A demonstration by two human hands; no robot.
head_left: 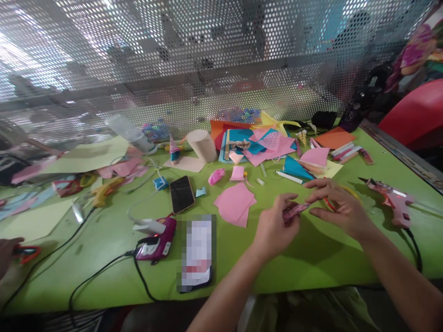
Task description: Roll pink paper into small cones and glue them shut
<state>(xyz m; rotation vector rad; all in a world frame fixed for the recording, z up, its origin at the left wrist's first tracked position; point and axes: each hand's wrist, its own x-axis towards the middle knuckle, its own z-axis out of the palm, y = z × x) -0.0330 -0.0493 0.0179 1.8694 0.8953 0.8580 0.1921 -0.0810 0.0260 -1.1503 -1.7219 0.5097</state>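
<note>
The green counter (224,249) carries all loose items. The paper stack (242,143) lies along the far edge, near its middle. Left hand (277,226): above the near half, right of center; grip clamped on the pink piece. Right hand (341,210): toward the right edge; grip apart, fingertips beside the piece's tip; contact cannot be determined. The pink glue gun (396,200) rests near the right edge. The pink sheets (235,203) lie mid-counter, left of the left hand. The pink piece (293,212), narrow and tapered, is held above the counter, between both hands.
</note>
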